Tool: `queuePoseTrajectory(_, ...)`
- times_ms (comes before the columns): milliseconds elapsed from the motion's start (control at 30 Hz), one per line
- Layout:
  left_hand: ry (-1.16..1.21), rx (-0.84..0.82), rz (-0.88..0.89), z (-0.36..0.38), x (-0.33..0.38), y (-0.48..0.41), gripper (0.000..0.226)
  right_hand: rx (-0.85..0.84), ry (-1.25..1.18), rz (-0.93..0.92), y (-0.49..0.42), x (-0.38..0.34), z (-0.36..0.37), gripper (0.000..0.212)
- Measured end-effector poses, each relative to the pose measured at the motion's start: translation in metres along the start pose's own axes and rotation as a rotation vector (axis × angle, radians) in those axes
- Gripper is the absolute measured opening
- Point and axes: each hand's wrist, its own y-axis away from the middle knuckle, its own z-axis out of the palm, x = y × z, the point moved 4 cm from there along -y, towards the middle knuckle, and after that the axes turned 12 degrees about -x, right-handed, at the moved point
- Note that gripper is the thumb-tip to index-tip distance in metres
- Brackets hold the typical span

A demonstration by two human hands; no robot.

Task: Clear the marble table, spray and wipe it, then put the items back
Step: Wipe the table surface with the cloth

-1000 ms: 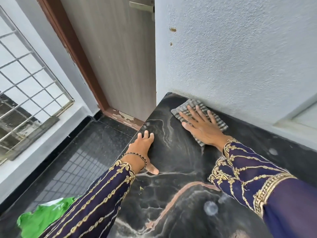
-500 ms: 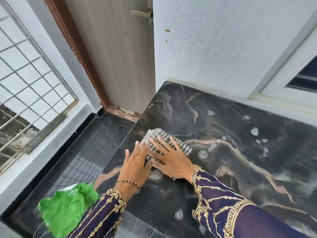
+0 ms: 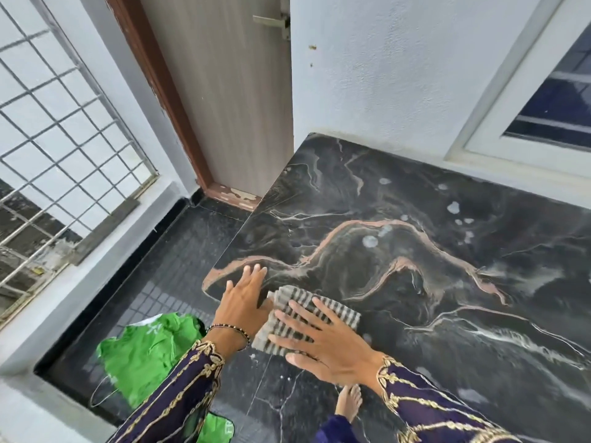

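The black marble table (image 3: 415, 282) with pink and white veins fills the right of the head view, with foamy spray spots across its far part. A striped grey-and-white cloth (image 3: 339, 310) lies at the table's near left corner. My right hand (image 3: 323, 343) presses flat on the cloth, fingers spread. My left hand (image 3: 243, 298) rests flat on the table's left edge, touching the cloth's left side, fingers apart, holding nothing.
A green bag (image 3: 150, 350) lies on the dark tiled floor (image 3: 166, 276) left of the table. A wooden door (image 3: 230, 91) stands behind, a grilled railing (image 3: 57, 129) at left, a window frame (image 3: 527, 100) at right. A bare foot (image 3: 350, 401) shows below the table edge.
My right hand has drawn the cloth from the far corner by the wall back to the near left corner. My left hand slid back along the left edge with it.
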Motion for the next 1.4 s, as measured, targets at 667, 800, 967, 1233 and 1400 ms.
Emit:
queuePoseTrajectory(667,-0.252,-0.184,0.109,-0.013,0.116,-0.228,0.136,-0.01,-0.113,0.274,-0.05,0.334,-0.068,0.052)
queuePoseTrajectory(800,-0.343,-0.29,-0.04,-0.026,0.137,-0.274,0.156,-0.003,-0.157,0.319,-0.071,0.401,-0.089,0.051)
queuePoseTrajectory(967,-0.418,-0.421,-0.154,-0.022,0.146,-0.293,0.157,0.011,-0.178,0.395,-0.092,0.456,-0.111,0.051)
queuePoseTrajectory(1233,-0.434,-0.468,-0.177,-0.025,0.152,-0.294,0.157,-0.004,-0.192,0.448,-0.097,0.467,-0.121,0.053)
queuePoseTrajectory(1400,-0.444,-0.468,-0.175,-0.026,0.151,-0.291,0.156,-0.015,-0.207,0.449,-0.047,0.482,-0.103,0.06)
